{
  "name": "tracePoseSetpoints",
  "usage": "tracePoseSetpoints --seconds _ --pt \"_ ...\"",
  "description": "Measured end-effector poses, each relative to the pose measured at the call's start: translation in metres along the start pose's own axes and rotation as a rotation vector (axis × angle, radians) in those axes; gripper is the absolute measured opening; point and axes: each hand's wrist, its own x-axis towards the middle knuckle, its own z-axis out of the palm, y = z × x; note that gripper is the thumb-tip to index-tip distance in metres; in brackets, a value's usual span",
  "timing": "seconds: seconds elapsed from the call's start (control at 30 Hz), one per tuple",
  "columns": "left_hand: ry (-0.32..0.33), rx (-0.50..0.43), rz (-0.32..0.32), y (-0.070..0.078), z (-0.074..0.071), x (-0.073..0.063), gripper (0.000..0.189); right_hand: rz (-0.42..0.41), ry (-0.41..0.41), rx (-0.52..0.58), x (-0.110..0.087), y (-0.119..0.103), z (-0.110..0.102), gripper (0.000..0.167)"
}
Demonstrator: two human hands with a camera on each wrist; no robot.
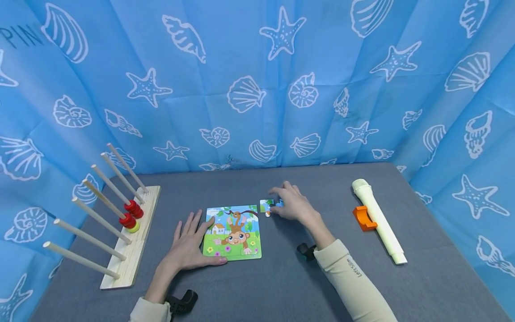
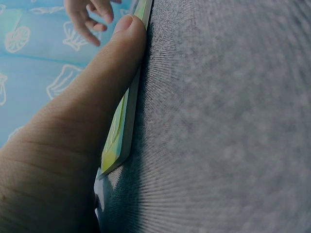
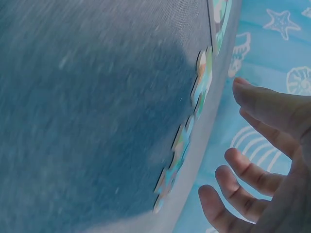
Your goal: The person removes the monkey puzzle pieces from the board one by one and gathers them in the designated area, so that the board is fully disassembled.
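A jigsaw puzzle [image 1: 237, 237] with a monkey picture lies flat on the grey table. My left hand [image 1: 189, 246] rests at its left side with fingers spread, the thumb along the lower edge. From close up in the left wrist view, that thumb [image 2: 129, 36] lies against the board's edge [image 2: 127, 128]. Beyond the puzzle's upper right corner lie loose puzzle pieces [image 1: 265, 205], partly hidden by my right hand [image 1: 295, 203]. In the right wrist view the right hand [image 3: 277, 160] hovers over the row of pieces [image 3: 203, 80], fingers loosely bent and apart, nothing between them.
A wooden abacus rack [image 1: 138, 241] with upright rods and a few red and yellow beads stands on the left. Toward the right lie a cream toy microphone [image 1: 380, 219] and an orange curved block [image 1: 364, 219] touching it. A blue shell-patterned curtain [image 1: 249, 129] hangs behind the table.
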Motion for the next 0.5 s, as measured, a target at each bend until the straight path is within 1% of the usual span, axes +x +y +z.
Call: tracePoseSetpoints --seconds 0.27,0.5 --pt "-0.001 0.007 0.003 -0.001 -0.001 0.0 0.122 -0.024 -0.014 -0.004 0.0 -0.018 0.008 0.046" --pt "0.0 0.013 -0.002 0.0 0.0 0.001 0.122 -0.058 -0.032 0.023 0.001 -0.031 0.015 0.041"
